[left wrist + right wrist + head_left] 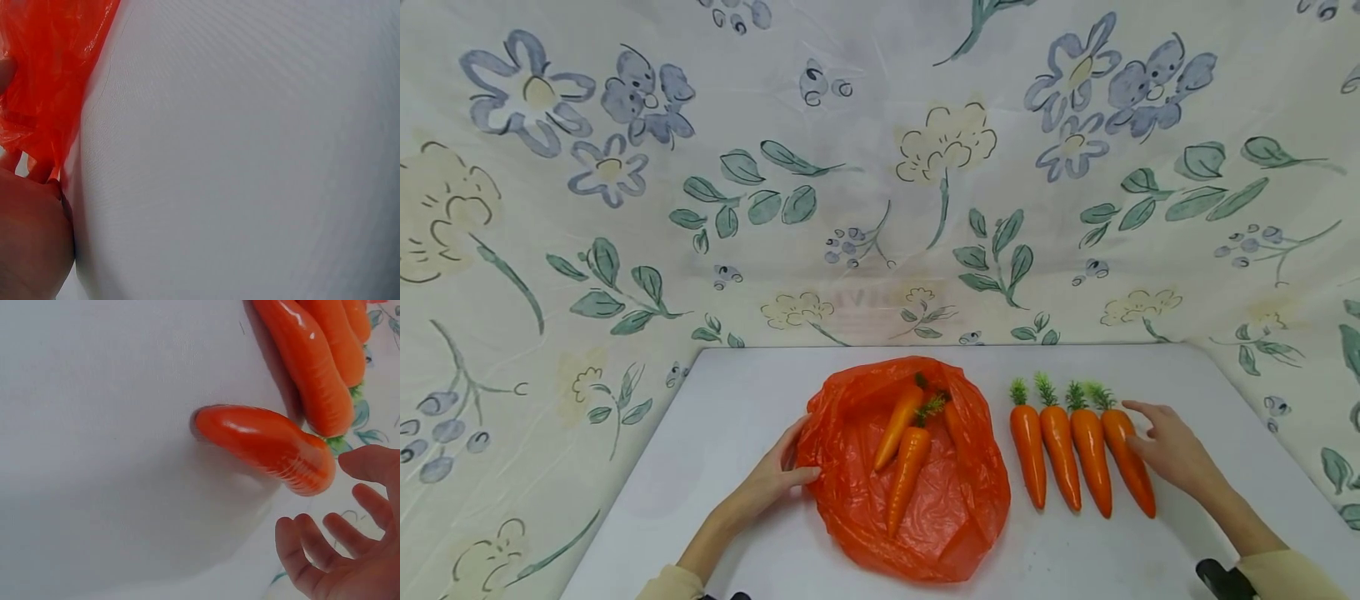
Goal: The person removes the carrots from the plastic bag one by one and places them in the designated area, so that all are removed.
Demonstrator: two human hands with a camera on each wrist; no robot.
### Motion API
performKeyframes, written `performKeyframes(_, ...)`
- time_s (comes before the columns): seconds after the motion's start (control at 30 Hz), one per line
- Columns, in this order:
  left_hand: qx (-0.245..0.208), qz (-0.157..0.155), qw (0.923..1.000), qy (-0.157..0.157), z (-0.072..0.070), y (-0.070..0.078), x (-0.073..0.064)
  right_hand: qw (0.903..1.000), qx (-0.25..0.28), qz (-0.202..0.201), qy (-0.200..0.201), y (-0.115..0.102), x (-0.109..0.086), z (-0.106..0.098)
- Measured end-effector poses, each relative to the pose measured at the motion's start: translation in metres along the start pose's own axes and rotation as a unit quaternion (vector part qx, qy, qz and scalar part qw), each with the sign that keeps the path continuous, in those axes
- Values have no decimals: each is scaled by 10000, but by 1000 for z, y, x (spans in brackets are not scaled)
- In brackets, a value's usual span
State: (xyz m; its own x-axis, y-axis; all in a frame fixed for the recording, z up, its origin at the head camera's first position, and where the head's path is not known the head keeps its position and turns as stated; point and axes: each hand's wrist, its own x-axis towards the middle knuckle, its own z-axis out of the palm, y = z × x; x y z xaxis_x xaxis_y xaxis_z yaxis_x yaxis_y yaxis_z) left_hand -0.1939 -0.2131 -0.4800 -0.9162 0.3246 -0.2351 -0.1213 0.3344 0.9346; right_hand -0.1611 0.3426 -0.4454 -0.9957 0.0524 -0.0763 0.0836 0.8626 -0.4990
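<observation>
A red plastic bag [848, 492] lies spread wide at the middle of the table, its mouth facing up. Inside are two orange carrots with green tops, one carrot [910, 479] nearer and one carrot [897, 425] farther; a third shows partly through the film on the right. My left hand [763, 482] holds the bag's left side, thumb in front, with its fingertips partly hidden by the plastic. To the right, my right hand [1176, 450] reaches beside the rightmost carrot [262, 440] of a row, thumb close to its top end and fingers spread apart.
Several carrots [1058, 450] lie side by side right of the bag, tops pointing away. The white table [730, 392] ends at the back against a floral-patterned cloth [865, 125], which also hangs along both sides.
</observation>
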Motion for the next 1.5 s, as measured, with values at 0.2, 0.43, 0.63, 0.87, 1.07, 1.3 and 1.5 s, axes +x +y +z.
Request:
performKeyframes(0.2, 79, -23, 10000, 40, -1, 3, -1, 10000, 8, -49, 8, -3, 0, -3)
performKeyframes(0.43, 93, -36, 9999, 44, -1, 4, -1, 9995, 39, -293, 139, -10, -2, -2)
performKeyframes(0.63, 36, -107, 9999, 39, 0, 1, 1, 9986, 48, -503, 170, -20, 1, 1)
performKeyframes(0.87, 30, -124, 9999, 27, 1, 2, 1, 9966, 371, -726, 84, -37, 0, 6)
performKeyframes(1.07, -8, -135, 9999, 28, 1, 3, 1, 9933, 498, -1036, 114, -55, -3, 12)
performKeyframes(1.3, -5, -109, 9999, 9, 1, 1, 2, 9914, 529, -1191, 127, -76, -7, 21)
performKeyframes(1.5, 16, -132, 9999, 33, 0, 1, 2, 9906, 536, -1254, 67, -93, -9, 25)
